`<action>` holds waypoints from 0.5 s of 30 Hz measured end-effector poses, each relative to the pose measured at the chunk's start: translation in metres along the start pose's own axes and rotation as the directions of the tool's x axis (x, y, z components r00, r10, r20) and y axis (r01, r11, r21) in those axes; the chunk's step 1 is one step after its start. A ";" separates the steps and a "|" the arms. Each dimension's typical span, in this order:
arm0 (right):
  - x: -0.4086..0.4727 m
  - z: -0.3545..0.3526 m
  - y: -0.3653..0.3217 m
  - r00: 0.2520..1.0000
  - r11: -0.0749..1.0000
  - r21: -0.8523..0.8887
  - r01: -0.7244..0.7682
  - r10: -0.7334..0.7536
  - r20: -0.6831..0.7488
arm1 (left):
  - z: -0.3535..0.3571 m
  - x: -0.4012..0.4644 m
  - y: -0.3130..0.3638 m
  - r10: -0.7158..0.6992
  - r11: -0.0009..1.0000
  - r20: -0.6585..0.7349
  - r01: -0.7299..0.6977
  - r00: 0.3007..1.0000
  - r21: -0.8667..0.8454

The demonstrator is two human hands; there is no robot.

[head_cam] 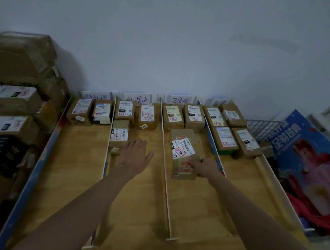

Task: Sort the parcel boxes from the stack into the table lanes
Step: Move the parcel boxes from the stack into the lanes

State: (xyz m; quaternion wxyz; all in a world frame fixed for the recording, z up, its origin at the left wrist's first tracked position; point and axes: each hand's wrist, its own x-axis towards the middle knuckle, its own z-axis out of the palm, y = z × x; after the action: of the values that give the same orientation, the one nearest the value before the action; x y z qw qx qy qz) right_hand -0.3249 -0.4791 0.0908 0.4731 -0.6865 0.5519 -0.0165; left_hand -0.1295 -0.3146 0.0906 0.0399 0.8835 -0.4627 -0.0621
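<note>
Right hand (204,165) grips the near right corner of a brown cardboard parcel box with a white barcode label (183,153), which sits on the wooden counter (135,201) in the third lane from the left, just near of two boxes at that lane's far end. Left hand (133,154) is spread flat, fingers straight, over the second lane, fingertips just beside a small brown labelled box (119,135) (contact unclear). Stack of brown cardboard parcels (15,98) stands left of the counter. Thin white lane dividers (165,164) run near to far.
</note>
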 end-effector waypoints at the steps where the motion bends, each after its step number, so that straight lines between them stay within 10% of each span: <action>1: 0.013 -0.001 -0.002 1.000 1.000 -0.020 -0.009 0.009 0.006 | 0.003 0.011 0.001 -0.011 1.000 0.007 0.011 1.000 -0.004; 15: 0.145 0.037 -0.013 0.991 0.989 -0.123 -0.084 0.096 0.096 | 0.070 0.111 -0.010 -0.094 0.995 0.060 0.095 0.994 -0.020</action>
State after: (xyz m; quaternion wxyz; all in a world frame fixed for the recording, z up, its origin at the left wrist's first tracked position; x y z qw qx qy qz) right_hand -0.2384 -0.5687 0.0059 0.4592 -0.6877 0.5576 0.0727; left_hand -0.0692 -0.4013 0.0122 0.0331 0.9016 -0.4206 -0.0954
